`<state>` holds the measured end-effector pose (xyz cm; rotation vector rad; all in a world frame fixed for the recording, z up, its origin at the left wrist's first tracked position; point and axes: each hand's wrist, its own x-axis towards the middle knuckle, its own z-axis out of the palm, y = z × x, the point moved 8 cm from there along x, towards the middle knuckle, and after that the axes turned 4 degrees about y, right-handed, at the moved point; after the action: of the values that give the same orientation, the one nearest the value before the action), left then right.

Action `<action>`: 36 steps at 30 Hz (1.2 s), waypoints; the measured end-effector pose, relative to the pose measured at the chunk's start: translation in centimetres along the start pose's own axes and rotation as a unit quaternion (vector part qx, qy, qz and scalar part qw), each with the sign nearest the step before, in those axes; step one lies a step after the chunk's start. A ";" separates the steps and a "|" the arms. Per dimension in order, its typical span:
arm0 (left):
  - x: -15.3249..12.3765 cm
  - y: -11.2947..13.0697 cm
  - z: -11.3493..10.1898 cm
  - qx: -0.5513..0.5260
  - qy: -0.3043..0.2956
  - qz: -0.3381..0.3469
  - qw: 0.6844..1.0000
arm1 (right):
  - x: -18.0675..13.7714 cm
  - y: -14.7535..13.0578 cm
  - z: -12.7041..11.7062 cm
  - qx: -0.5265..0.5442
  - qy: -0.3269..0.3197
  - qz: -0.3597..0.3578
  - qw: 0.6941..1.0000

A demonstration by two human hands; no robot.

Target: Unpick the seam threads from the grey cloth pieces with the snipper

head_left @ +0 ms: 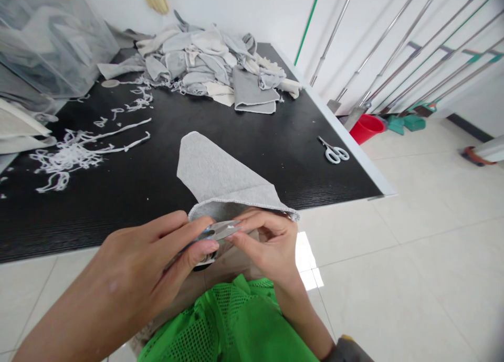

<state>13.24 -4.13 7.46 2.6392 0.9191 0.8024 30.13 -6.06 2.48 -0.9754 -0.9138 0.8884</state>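
Head view: left hand (pixel 145 259) closed around a small shiny item (pixel 223 229), probably clear plastic or a blade, too blurred to say. Right hand (pixel 273 241) pinches its other end, thumb against forefinger. Grey cloth piece (pixel 220 173) lies at the near edge of the black table (pixel 299 136), stitched opening toward the hands. Scissors (pixel 327 146) right, thread scraps (pixel 71 155) left, cloth pile (pixel 205 57) at back.
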 end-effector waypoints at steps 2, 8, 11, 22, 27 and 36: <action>0.1 0.4 0.2 0.061 -0.007 0.036 0.997 | 0.1 0.1 0.0 0.002 0.001 0.007 1.000; 0.6 0.5 0.9 0.067 -0.018 0.051 0.996 | 0.1 1.0 -0.1 0.000 0.013 0.044 0.999; 0.6 0.1 1.0 0.053 -0.016 0.027 0.998 | -0.1 2.2 0.0 0.004 0.013 0.080 0.997; 1.5 -3.2 2.3 -0.082 -0.069 -0.144 0.984 | 1.6 3.7 0.6 0.011 0.064 0.132 0.989; 2.5 -5.6 2.0 -0.128 -0.065 -0.194 0.971 | 3.5 4.3 2.2 0.024 0.052 0.130 0.990; 3.4 -8.6 1.1 -0.183 -0.015 -0.239 0.953 | 6.2 5.5 4.6 0.024 0.025 0.149 0.988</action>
<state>11.81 4.63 4.68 1.9906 1.2008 0.7186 26.97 2.50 0.05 -1.1049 -0.7101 1.1263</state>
